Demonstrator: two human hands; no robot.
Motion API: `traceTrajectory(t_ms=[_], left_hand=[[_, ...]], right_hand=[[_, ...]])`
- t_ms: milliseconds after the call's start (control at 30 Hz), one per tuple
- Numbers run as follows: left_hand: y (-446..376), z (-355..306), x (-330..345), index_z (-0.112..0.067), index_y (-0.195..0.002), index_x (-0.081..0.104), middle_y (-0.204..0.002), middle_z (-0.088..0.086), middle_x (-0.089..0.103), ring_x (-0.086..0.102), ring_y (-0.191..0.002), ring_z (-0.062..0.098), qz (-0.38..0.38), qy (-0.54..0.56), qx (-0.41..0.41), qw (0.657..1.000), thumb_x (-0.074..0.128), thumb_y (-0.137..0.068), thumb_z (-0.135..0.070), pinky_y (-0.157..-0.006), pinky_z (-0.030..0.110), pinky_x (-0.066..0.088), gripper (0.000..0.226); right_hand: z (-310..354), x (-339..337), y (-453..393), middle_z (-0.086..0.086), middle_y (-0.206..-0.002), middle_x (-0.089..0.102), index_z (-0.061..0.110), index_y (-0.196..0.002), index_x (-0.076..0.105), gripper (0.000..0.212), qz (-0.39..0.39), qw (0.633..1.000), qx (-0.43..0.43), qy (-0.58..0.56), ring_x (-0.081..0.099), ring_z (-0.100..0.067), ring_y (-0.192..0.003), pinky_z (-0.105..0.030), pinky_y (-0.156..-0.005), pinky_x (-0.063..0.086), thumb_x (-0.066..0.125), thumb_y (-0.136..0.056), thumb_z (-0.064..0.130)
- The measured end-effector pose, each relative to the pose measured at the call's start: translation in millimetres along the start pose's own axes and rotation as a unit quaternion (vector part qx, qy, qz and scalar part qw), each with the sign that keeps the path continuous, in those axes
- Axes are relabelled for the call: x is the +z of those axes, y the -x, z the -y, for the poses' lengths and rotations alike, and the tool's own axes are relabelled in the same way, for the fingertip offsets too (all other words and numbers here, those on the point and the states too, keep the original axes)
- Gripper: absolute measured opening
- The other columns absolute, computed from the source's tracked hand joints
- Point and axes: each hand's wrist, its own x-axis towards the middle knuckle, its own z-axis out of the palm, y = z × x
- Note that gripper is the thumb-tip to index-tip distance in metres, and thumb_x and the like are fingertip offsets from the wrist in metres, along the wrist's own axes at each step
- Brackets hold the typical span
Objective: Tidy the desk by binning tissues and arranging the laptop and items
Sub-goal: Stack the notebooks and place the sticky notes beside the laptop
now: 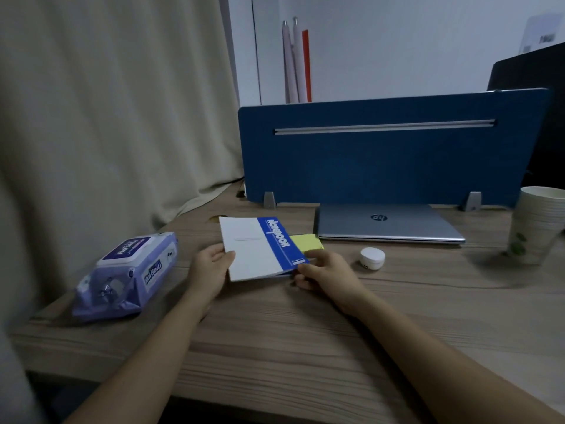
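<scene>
A white and blue notebook [256, 247] lies at the middle of the wooden desk [275, 332]. My left hand [209, 270] grips its near left corner, thumb on the cover. My right hand [324, 273] holds its near right corner at the blue spine strip. A yellow pad of sticky notes [307, 242] pokes out from under the notebook's right edge. A shut grey laptop [388, 223] rests flat at the back, against the blue divider. A purple pack of wet wipes [128, 273] sits at the left.
A small white round case [372, 258] lies right of my right hand. A stack of paper cups [538, 224] stands at the far right. The blue divider panel [382, 154] closes off the back; a beige curtain [107, 117] hangs on the left.
</scene>
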Motion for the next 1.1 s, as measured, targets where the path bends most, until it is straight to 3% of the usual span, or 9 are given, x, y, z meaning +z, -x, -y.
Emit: traceTrajectory(t_ms=[100, 167, 300, 367, 433, 567, 767, 1000, 1100], left_hand=[[-14.0, 3.2, -13.2, -0.008, -0.131, 0.059, -0.124, 0.009, 0.067, 0.063, -0.102, 0.019, -0.024, -0.099, 0.027, 0.994, 0.055, -0.098, -0.020, -0.069, 0.023, 0.045, 0.036], [-17.9, 5.8, -15.8, -0.009, -0.128, 0.061, -0.121, 0.008, 0.068, 0.060, -0.099, 0.016, -0.027, -0.147, 0.043, 0.988, 0.052, -0.099, -0.026, -0.067, 0.021, 0.041, 0.034], [-16.5, 10.2, -15.6, -0.020, -0.122, 0.064, -0.111, 0.001, 0.068, 0.054, -0.082, 0.003, 0.010, -0.225, 0.050, 0.973, 0.044, -0.099, -0.045, -0.063, 0.024, 0.039, 0.040], [-15.0, 11.5, -18.0, -0.027, -0.125, 0.060, -0.113, -0.001, 0.068, 0.060, -0.092, 0.010, 0.051, -0.243, 0.039, 0.968, 0.043, -0.093, -0.060, -0.078, 0.035, 0.050, 0.049], [-12.4, 11.8, -21.9, -0.034, -0.137, 0.048, -0.128, 0.002, 0.063, 0.060, -0.110, 0.022, 0.089, -0.274, 0.017, 0.957, 0.044, -0.079, -0.076, -0.094, 0.048, 0.049, 0.072], [-10.1, 12.8, -22.7, -0.043, -0.148, 0.027, -0.145, 0.011, 0.042, 0.047, -0.128, 0.032, 0.121, -0.376, 0.000, 0.919, 0.051, -0.054, -0.090, -0.104, 0.051, 0.041, 0.108], [-20.8, 21.0, -25.4, -0.048, -0.140, 0.043, -0.148, 0.008, 0.040, 0.045, -0.127, 0.029, 0.136, -0.393, 0.040, 0.909, 0.057, -0.075, -0.075, -0.105, 0.050, 0.040, 0.072], [-23.8, 25.7, -20.8, -0.044, -0.132, 0.052, -0.137, 0.004, 0.053, 0.052, -0.117, 0.025, 0.098, -0.371, 0.053, 0.922, 0.061, -0.085, -0.058, -0.100, 0.049, 0.045, 0.051], [-22.0, 22.7, -14.5, -0.038, -0.132, 0.055, -0.135, 0.005, 0.056, 0.051, -0.118, 0.026, 0.062, -0.392, 0.067, 0.915, 0.060, -0.090, -0.048, -0.098, 0.045, 0.045, 0.043]], right_hand=[[-1.7, 2.0, -9.4, -0.002, -0.098, 0.074, 0.012, -0.127, 0.058, 0.036, -0.011, 0.954, -0.079, 0.290, 0.070, -0.011, -0.083, -0.027, -0.081, 0.056, 0.063, -0.092, 0.016], [-2.0, 3.5, -16.2, 0.002, -0.107, 0.071, 0.018, -0.125, 0.062, 0.033, -0.021, 0.908, -0.131, 0.396, 0.063, -0.009, -0.093, -0.025, -0.085, 0.049, 0.063, -0.092, 0.024], [-3.2, 3.7, -30.4, 0.001, -0.109, 0.064, 0.021, -0.110, 0.070, 0.021, -0.027, 0.881, -0.165, 0.442, 0.055, -0.010, -0.096, -0.023, -0.078, 0.042, 0.060, -0.093, 0.029], [-5.8, 0.3, -38.8, 0.000, -0.112, 0.058, 0.021, -0.107, 0.069, 0.018, -0.056, 0.866, -0.178, 0.464, 0.051, -0.015, -0.107, -0.026, -0.085, 0.043, 0.058, -0.094, 0.026], [-8.8, -3.8, -46.8, -0.002, -0.124, 0.051, 0.024, -0.116, 0.064, 0.022, -0.081, 0.841, -0.174, 0.506, 0.042, -0.021, -0.120, -0.034, -0.096, 0.041, 0.056, -0.095, 0.025], [-13.7, -8.7, -59.3, -0.003, -0.151, 0.029, 0.035, -0.140, 0.041, 0.044, -0.058, 0.809, -0.100, 0.577, 0.019, -0.032, -0.141, -0.052, -0.108, 0.028, 0.048, -0.096, 0.037], [-21.0, -17.0, -78.8, 0.003, -0.161, 0.015, 0.050, -0.144, 0.023, 0.051, -0.010, 0.775, -0.064, 0.629, 0.009, -0.040, -0.145, -0.062, -0.111, 0.018, 0.032, -0.094, 0.058], [-24.2, -21.0, -99.0, 0.004, -0.161, 0.018, 0.050, -0.143, 0.014, 0.063, -0.003, 0.739, -0.113, 0.664, 0.006, -0.031, -0.145, -0.059, -0.110, 0.012, 0.019, -0.082, 0.066], [-24.6, -22.5, -105.6, 0.004, -0.164, 0.012, 0.048, -0.147, 0.009, 0.075, 0.001, 0.739, -0.112, 0.664, -0.006, -0.029, -0.149, -0.061, -0.112, 0.001, 0.015, -0.077, 0.073]])
